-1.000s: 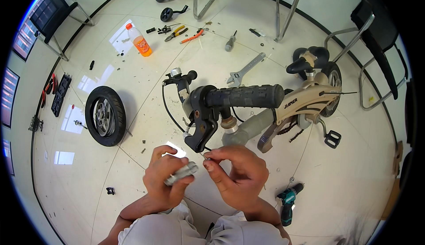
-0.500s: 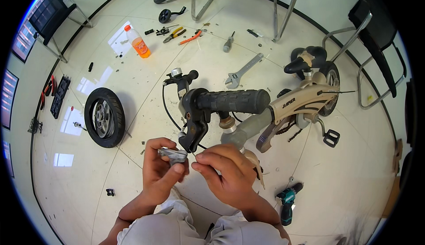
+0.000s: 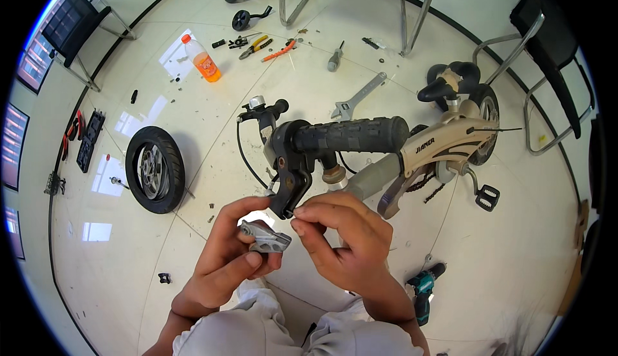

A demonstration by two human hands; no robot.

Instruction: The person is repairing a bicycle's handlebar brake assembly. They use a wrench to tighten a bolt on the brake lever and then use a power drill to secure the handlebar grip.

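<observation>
In front of me a black brake lever housing (image 3: 291, 185) sits on the handlebar beside a ribbed rubber grip (image 3: 354, 135). My left hand (image 3: 228, 243) holds a grey cast-metal part (image 3: 265, 237) by its fingers and thumb, just below the housing, with its index finger reaching up to the housing's lower end. My right hand (image 3: 344, 237) is closed in a pinch at that same end. Between its thumb and finger is a thin metal piece, mostly hidden; I cannot tell whether it is a pin or a wire.
The beige child's bicycle frame (image 3: 444, 150) lies to the right, its front wheel (image 3: 154, 170) standing apart at left. About the floor are an adjustable wrench (image 3: 360, 96), a screwdriver (image 3: 335, 57), pliers (image 3: 255, 47), an orange-drink bottle (image 3: 201, 60) and a cordless drill (image 3: 424, 295).
My left hand has turned the grey metal part and lowered it slightly, its index finger now up at the housing. The right-hand pinch has moved up to the housing's end.
</observation>
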